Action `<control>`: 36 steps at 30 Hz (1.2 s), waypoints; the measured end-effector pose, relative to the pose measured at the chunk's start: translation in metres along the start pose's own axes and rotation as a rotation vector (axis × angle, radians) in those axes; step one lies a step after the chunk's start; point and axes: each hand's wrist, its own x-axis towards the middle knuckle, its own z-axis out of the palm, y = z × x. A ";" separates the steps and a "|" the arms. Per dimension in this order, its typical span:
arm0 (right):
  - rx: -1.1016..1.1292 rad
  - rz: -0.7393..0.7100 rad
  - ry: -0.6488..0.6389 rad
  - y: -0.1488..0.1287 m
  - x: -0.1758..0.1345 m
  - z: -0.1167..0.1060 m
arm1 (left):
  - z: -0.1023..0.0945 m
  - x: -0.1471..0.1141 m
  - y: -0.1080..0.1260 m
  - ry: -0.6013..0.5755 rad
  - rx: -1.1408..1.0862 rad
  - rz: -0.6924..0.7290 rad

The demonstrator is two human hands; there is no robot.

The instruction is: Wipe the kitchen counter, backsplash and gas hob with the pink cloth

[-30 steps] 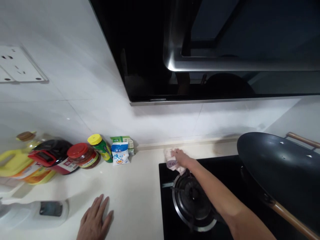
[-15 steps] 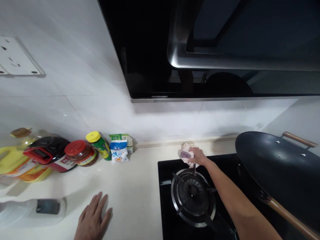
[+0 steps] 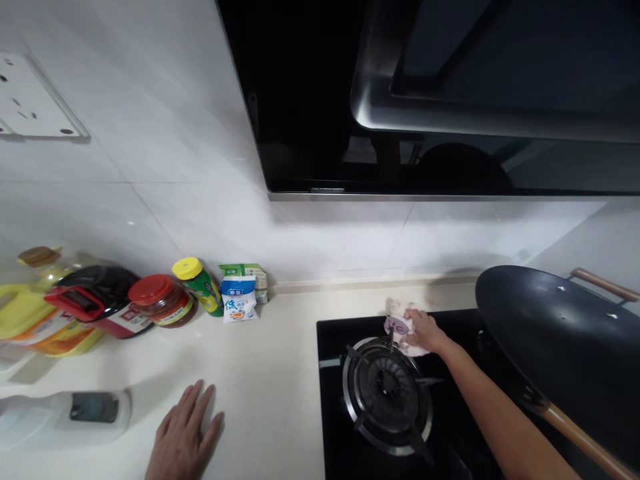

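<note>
While the left hand [image 3: 183,437] lies flat, fingers spread, on the pale stone countertop [image 3: 270,373], the right hand [image 3: 423,331] clutches a crumpled white-and-pink cloth [image 3: 399,325] on the black glass hob's [image 3: 330,333] far edge, behind the round burner [image 3: 387,393].

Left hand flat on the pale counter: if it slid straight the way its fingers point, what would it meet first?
Probably the blue-and-white packet by the wall; the left hand points up and slightly right across bare white counter, though depth is uncertain.
</note>
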 end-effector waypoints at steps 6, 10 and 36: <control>-0.004 0.084 -0.004 0.039 -0.040 0.000 | 0.003 0.000 -0.002 -0.003 0.015 -0.014; -0.021 0.216 0.074 0.039 -0.029 -0.008 | 0.001 0.002 -0.001 0.002 0.004 0.004; -0.157 0.424 0.158 0.023 -0.159 0.039 | 0.000 0.008 0.000 -0.025 -0.021 -0.005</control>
